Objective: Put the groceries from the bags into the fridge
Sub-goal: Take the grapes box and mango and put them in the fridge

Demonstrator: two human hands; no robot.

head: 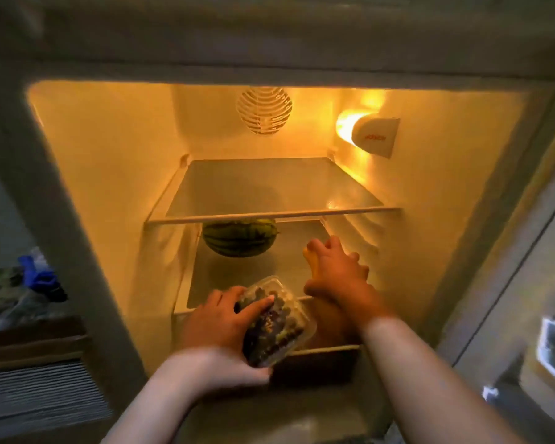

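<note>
hands [225, 322] at lower shelf edge [237, 310]

Fridge [430, 219] open, interior lit amber. Upper glass shelf [269, 187] bare. Striped green watermelon [239, 238] sits at the back of the lower shelf [237, 277]. Clear plastic clamshell of dark grapes [274, 318], tilted, at the shelf's front edge. Yellow item [311, 261], mostly hidden, at right.

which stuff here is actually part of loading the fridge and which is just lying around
Part of the job:
- clear punnet of grapes, held by the left hand
- yellow item, gripped by the right hand
- watermelon, on the lower shelf
- upper shelf

Just lying about:
- blue item and crumpled cloth, left of the fridge
</note>
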